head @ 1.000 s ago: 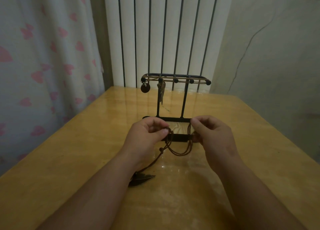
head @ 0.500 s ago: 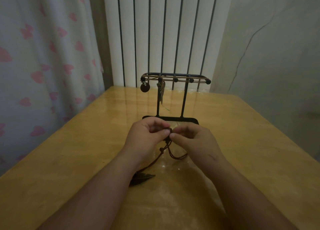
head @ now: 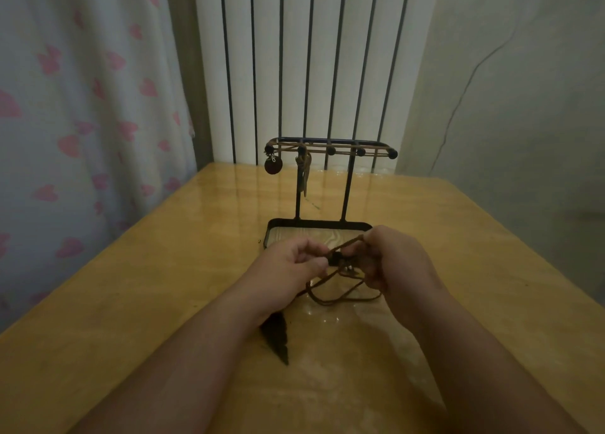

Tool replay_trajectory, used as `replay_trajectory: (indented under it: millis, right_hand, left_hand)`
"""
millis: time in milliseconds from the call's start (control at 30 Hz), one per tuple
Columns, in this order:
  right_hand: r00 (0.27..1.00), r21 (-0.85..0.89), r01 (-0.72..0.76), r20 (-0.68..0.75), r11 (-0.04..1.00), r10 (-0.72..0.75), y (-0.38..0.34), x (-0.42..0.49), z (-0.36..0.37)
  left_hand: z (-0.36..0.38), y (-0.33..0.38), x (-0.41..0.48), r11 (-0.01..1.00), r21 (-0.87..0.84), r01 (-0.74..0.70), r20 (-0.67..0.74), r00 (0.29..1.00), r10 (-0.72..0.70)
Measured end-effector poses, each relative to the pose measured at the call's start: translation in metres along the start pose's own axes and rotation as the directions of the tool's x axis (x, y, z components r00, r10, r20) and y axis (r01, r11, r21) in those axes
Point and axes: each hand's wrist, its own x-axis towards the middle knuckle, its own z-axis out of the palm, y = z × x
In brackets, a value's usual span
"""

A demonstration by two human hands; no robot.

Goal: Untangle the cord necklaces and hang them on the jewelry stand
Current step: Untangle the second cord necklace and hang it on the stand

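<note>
Two grips on one cord necklace (head: 346,244) | left grip (head: 294,265) and right grip (head: 397,263) each pinch the cord just above the desk (head: 131,286), in front of the jewelry stand (head: 311,234) | step: I judge untangling | next: open the loop, then lift it onto a free peg (head: 361,152).

My two bare forearms reach in from the lower edge and converge, the hands close together but not touching. My left hand (head: 288,266) pinches the cord (head: 345,244) between thumb and curled fingers. My right hand (head: 396,263) grips the same cord, knuckles up.
</note>
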Motion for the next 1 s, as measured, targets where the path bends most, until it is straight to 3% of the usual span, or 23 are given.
replay_trajectory:
  millis: [67,133,300,500,600,733,833,1000]
  right_hand:
    - [0.999,0.114,-0.048,0.03,0.992,0.045,-0.002,0.0,-0.007]
    - [0.996,0.113,-0.077,0.046,0.991,0.072,-0.005,-0.001,-0.014]
    - [0.979,-0.14,-0.132,0.137,0.981,0.151,-0.009,-0.004,-0.025]
    - [0.927,-0.366,0.031,0.358,0.93,0.11,-0.006,-0.007,-0.028]
    - [0.894,-0.414,0.096,0.435,0.905,0.104,-0.001,-0.006,-0.023]
    - [0.869,-0.43,0.03,0.458,0.902,0.189,0.011,-0.004,-0.011]
    - [0.863,-0.589,0.178,0.478,0.788,0.163,0.015,-0.006,0.002]
    - [0.834,-0.689,0.345,0.536,0.637,0.128,0.017,-0.01,0.015]
  left_hand:
    - [-0.001,-0.002,0.001,0.999,0.04,0.009,-0.032,0.999,-0.008]
    - [-0.003,-0.004,0.002,1.0,0.03,-0.001,-0.066,0.998,0.003]
    - [-0.007,-0.001,0.005,0.997,-0.049,-0.052,-0.209,0.977,0.04]
    - [-0.007,-0.001,0.007,0.996,-0.018,-0.09,-0.292,0.953,0.081]
    - [-0.009,-0.004,0.008,0.992,-0.056,-0.11,-0.362,0.929,0.082]
    - [-0.011,-0.008,0.01,0.99,-0.096,-0.102,-0.391,0.919,0.057]
    - [-0.009,-0.008,0.011,0.993,-0.084,-0.088,-0.373,0.927,0.05]
    - [-0.007,-0.007,0.01,0.995,-0.064,-0.071,-0.333,0.942,0.046]
